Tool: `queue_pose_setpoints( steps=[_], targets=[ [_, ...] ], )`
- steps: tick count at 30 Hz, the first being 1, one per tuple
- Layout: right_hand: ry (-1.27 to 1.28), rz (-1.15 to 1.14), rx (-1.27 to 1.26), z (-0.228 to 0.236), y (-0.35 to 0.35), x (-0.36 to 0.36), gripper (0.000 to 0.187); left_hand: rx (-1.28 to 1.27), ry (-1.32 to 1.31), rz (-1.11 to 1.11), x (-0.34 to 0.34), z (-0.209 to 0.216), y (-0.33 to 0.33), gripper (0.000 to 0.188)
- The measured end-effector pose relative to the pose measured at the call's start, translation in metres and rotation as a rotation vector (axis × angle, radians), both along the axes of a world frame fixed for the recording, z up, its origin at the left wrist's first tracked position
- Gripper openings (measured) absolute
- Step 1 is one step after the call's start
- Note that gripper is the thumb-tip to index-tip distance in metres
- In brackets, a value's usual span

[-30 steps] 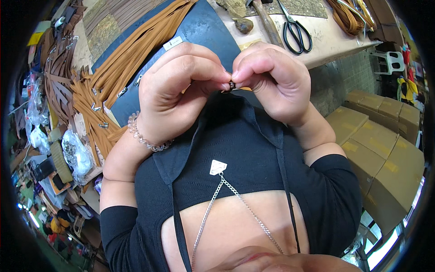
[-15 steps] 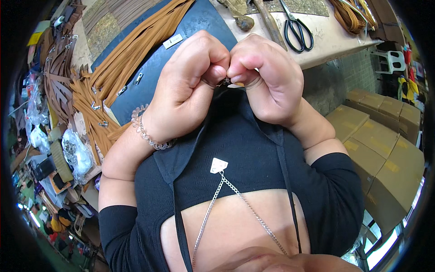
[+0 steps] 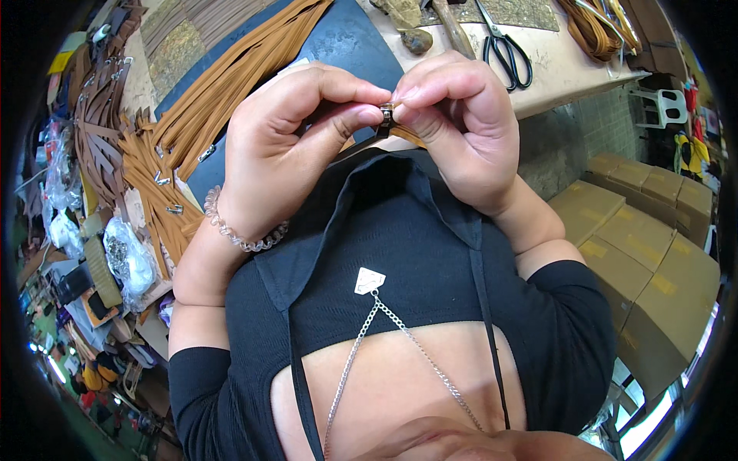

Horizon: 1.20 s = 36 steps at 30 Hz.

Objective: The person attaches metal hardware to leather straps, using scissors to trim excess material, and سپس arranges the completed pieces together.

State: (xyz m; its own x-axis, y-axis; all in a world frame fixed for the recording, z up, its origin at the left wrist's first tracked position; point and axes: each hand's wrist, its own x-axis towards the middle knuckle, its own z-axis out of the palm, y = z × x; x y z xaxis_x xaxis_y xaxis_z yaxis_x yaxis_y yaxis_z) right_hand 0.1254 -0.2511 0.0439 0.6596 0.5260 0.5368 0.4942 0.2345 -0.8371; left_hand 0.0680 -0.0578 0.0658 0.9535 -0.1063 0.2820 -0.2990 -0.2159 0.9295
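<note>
Between my two hands, at chest height, is a small shiny metal buckle (image 3: 387, 117) with a tan leather strap (image 3: 407, 136) running from it under the right fingers. My left hand (image 3: 288, 134) pinches the buckle from the left with thumb and forefinger. On the other side, my right hand (image 3: 473, 127) is closed, its thumb and forefinger pressed on the strap right beside the buckle. The fingertips of both hands almost meet and hide part of the metal. Behind the left hand, a thick bundle of tan straps (image 3: 238, 81) lies across a dark blue mat (image 3: 354, 50).
Black-handled scissors (image 3: 507, 58) and a wooden-handled tool (image 3: 453, 31) lie on the table beyond my right hand. Small metal fittings (image 3: 206, 153) are scattered near the straps, with brown straps (image 3: 100, 131) farther left. Cardboard boxes (image 3: 638, 246) stand at the right.
My wrists have turned from a tight curl, the fingers have opened out into pinches, and the buckle with its strap now shows. The left hand has shifted slightly left.
</note>
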Motion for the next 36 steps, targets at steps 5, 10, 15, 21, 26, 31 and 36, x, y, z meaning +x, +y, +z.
queue_pose_setpoints(
  steps=[5,10,15,21,26,31,36],
  targets=[
    [0.052,-0.003,0.054,0.004,-0.002,-0.007,0.013,0.038,-0.098,0.015,-0.004,0.0,-0.001,0.015],
    [-0.108,-0.07,0.013,0.003,-0.006,-0.008,0.016,0.137,-0.193,-0.002,-0.007,0.009,-0.001,0.019],
    [-0.21,-0.033,0.028,0.001,-0.008,-0.003,0.018,0.182,-0.216,-0.001,-0.008,0.01,0.001,0.022],
    [-0.238,0.063,0.084,-0.004,-0.007,0.001,0.016,0.198,-0.141,-0.063,-0.01,0.004,0.0,0.016],
    [0.254,0.203,0.067,-0.002,-0.003,-0.006,0.051,-0.001,-0.095,0.094,-0.009,-0.005,-0.005,0.014],
    [0.162,0.065,-0.032,-0.017,-0.004,-0.007,0.038,-0.007,-0.126,0.12,-0.009,-0.013,-0.005,0.015],
    [0.322,0.064,-0.146,-0.018,-0.003,-0.009,0.031,0.107,-0.277,0.134,-0.006,-0.011,-0.003,0.019]
  ],
)
